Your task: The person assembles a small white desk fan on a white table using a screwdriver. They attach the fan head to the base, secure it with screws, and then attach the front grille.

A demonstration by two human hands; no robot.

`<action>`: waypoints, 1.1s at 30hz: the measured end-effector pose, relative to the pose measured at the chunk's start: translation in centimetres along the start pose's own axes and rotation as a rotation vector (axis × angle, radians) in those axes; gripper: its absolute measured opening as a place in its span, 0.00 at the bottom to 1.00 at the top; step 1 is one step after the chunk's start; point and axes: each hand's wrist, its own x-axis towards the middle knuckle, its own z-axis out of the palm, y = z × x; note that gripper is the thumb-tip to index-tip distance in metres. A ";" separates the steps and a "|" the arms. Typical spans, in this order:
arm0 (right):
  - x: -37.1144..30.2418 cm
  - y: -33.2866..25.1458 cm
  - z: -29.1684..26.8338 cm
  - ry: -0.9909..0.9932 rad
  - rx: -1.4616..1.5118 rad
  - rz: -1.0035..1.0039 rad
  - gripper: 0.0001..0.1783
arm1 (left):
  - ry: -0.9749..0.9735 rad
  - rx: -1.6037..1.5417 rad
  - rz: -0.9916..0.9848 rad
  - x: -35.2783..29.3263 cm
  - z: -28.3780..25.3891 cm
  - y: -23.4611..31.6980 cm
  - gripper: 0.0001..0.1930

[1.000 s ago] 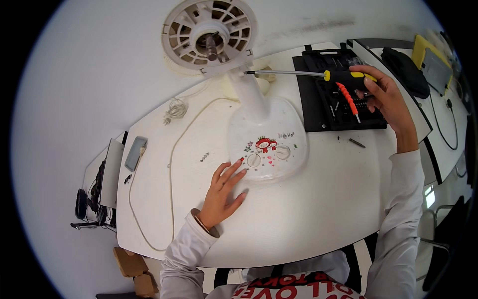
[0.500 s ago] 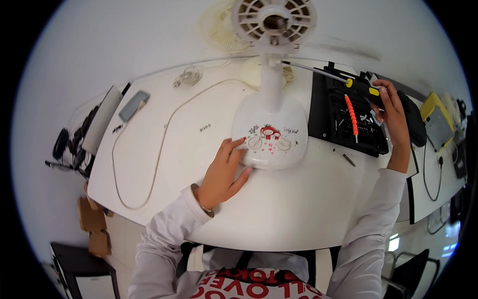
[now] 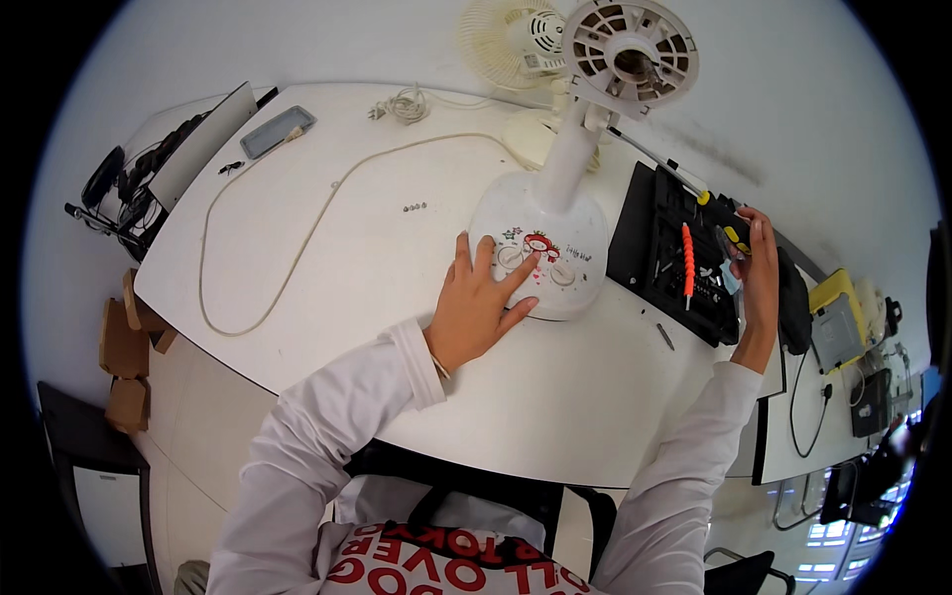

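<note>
A: Left hand (image 3: 476, 307): we see it laid flat, fingers spread, on the white base (image 3: 540, 248) of the stripped desk fan, fingertips (image 3: 526, 266) by the control knobs. The fan stands upright near the middle of the white desk (image 3: 397, 268), its bare motor housing (image 3: 630, 55) at the top of the stalk.

B: Right hand (image 3: 754, 263): we see it raised over the black tool tray (image 3: 664, 253), fingers curled around the yellow-and-black handle of a long screwdriver (image 3: 694, 193), whose shaft runs back toward the fan stalk. An orange-handled tool (image 3: 686, 263) lies in the tray.

A: Surroundings: a cream power cord (image 3: 297, 248) loops across the desk; small screws (image 3: 414, 207) lie apart from the base. A second, cream-coloured fan (image 3: 511, 40) stands behind.
</note>
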 end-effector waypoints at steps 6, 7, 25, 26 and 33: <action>0.1 0.8 -2.5 -0.227 0.139 0.023 0.17 | -0.053 0.009 -0.003 0.1 -0.3 -0.1 0.26; 0.1 0.8 -2.0 -0.183 0.092 -0.008 0.18 | -0.078 0.005 -0.009 0.1 -0.2 -0.1 0.26; 0.0 0.1 -0.9 -0.112 0.123 0.028 0.20 | -0.165 0.088 -0.006 0.6 -0.9 0.1 0.27; -0.1 0.5 -1.0 -0.116 0.181 0.011 0.20 | -0.170 0.036 -0.022 0.7 -0.9 0.0 0.27; 0.6 0.8 -0.8 -0.147 0.104 0.089 0.19 | -0.189 0.002 -0.027 0.7 -0.7 -0.1 0.28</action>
